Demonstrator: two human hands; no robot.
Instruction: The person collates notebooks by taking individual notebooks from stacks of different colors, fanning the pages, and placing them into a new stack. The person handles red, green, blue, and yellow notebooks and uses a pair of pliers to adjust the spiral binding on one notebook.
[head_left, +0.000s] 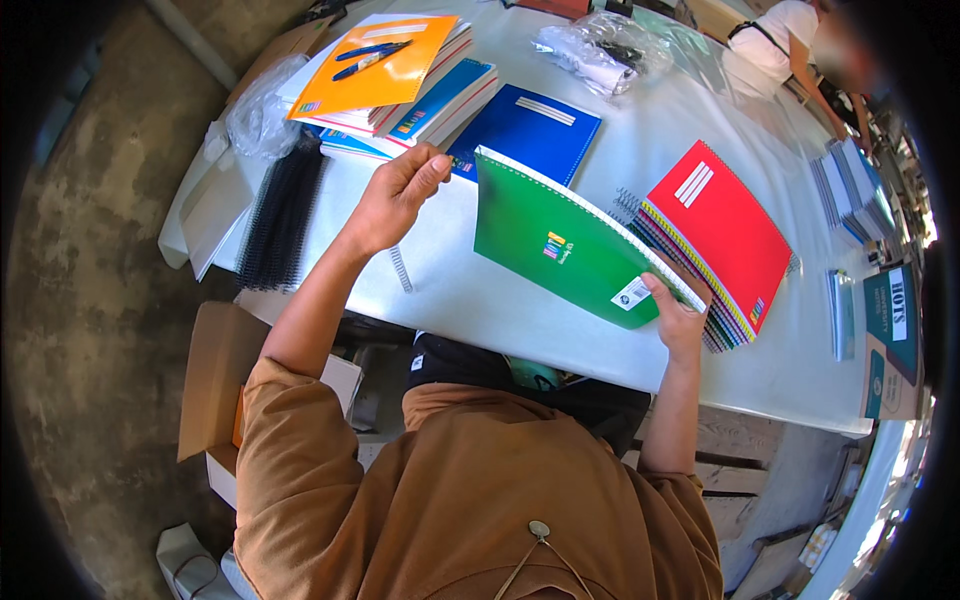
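My right hand [680, 312] grips the lower right corner of a green notebook [545, 235], thumb on the cover near a white label. The notebook is tilted above the table, with holes punched along its upper edge. My left hand [400, 195] is closed in a pinch, just apart from the notebook's left corner; what it holds, if anything, is hidden. Below its wrist shows a short length of spiral binding coil [402, 270]; whether it hangs or lies on the table cannot be told. Behind the green notebook lies a blue notebook [540, 125].
At right stands a stack of spiral-bound notebooks, a red one [715, 230] on top. Back left are stacked notebooks under an orange cover [385, 65] with blue pens [370, 58]. Black coils [280, 215] lie at the table's left edge. Plastic wrap [605, 55] and another person [785, 45] are farther back.
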